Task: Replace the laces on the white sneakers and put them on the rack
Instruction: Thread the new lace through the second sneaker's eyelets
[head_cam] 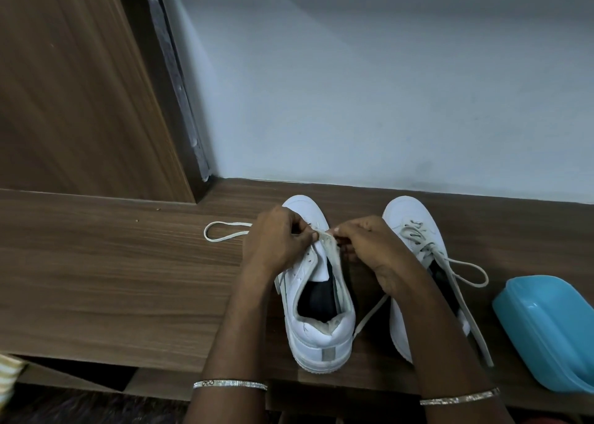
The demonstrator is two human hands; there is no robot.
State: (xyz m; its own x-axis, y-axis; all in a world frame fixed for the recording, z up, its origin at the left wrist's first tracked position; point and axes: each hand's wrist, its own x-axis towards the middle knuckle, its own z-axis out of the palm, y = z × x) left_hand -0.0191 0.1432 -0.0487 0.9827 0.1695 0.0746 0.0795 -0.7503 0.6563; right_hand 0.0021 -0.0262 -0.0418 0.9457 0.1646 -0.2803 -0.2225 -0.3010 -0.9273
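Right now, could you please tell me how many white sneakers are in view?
2: the left sneaker, mostly unlaced, at centre; the right sneaker, laced, beside the blue container. None appears hidden.

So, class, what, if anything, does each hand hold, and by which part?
The left hand and right hand each pinch the lace partway along, above the unlaced sneaker.

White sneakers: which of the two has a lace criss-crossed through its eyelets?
The right sneaker, next to the blue container: its lace criss-crosses its eyelets. The left sneaker, whose loose lace the left hand and right hand pinch, shows bare eyelets.
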